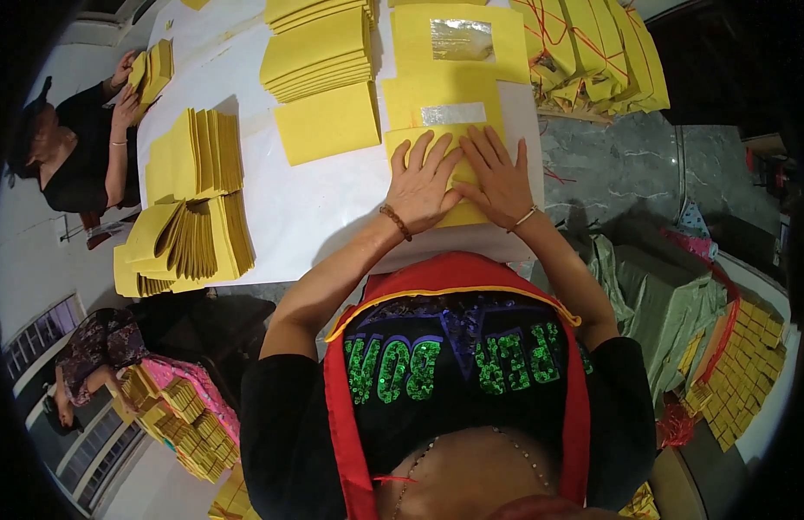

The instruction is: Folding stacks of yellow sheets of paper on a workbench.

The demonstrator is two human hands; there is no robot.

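At the far left, another person's hands [129,82] hold a small yellow stack at the white tabletop's [307,208] left edge. Right of them, fanned yellow piles [190,204] lie on the tabletop, well left of the sheet you are working. Further right, a tall yellow stack [320,52] sits above and left of that sheet, with a single loose sheet [328,121] below it. Your left hand [424,186] lies flat on the yellow sheet [463,212] at the near edge — fingers spread, palm down, gripping nothing. Your right hand [497,178] presses on the same sheet just beside the left, touching it, fingers likewise spread. Beyond the sheet lie two yellow sheets with silver foil squares [461,39]. Tied yellow bundles [593,52] sit off to its upper right.
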